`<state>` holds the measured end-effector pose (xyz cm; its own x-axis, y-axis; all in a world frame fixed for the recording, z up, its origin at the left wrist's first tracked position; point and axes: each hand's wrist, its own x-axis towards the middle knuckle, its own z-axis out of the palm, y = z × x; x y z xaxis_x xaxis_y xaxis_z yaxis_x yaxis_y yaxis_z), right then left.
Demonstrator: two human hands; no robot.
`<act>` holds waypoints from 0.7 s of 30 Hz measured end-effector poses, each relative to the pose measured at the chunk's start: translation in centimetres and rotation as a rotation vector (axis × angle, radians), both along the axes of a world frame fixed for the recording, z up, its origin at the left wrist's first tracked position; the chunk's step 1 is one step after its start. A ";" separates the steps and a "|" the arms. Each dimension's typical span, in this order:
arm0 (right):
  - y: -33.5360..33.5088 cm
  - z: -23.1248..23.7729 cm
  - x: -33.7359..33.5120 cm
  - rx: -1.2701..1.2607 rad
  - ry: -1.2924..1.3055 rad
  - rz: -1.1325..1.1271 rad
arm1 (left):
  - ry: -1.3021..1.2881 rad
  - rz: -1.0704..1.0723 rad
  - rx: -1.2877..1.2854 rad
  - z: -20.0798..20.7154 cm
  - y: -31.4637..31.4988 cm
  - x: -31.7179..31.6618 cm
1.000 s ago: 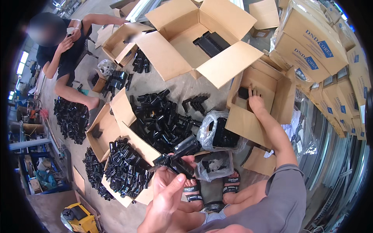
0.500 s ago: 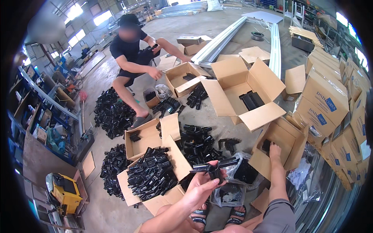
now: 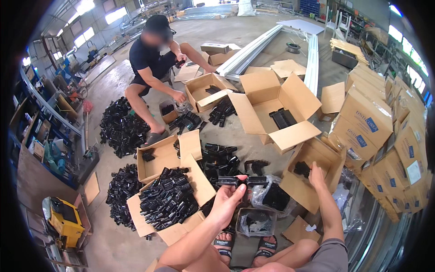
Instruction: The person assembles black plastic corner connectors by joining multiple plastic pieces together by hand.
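Left hand (image 3: 229,201) has turned its black fitting (image 3: 229,180) level, thumb (image 3: 238,194) extended.

Around you is a big workroom with a hard grey floor (image 3: 108,247). To your left is a blue shelf (image 3: 43,122) packed with lots of stuff. Far on the left, a bright window (image 3: 116,15) sits in the wall (image 3: 97,22). On your right, more windows (image 3: 414,77) shine white.
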<state>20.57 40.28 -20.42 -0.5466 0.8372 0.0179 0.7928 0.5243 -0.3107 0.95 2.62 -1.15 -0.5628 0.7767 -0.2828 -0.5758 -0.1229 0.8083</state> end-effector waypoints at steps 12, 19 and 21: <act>-24.6 25.8 -1.2 0.128 0.704 0.413 | 0.148 -0.109 0.010 1.0 -1.8 3.8; -28.2 24.5 -1.2 0.460 0.646 0.566 | 0.189 -0.190 0.050 1.6 -2.6 6.1; -29.2 23.6 -1.3 0.446 0.617 0.607 | 0.140 -0.167 0.044 0.9 -2.5 6.4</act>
<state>19.30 11.10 3.21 -0.6712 0.2630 0.6931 0.1130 0.9603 -0.2550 7.33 0.08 -0.27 -0.4564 0.8724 -0.1751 -0.4739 -0.0718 0.8776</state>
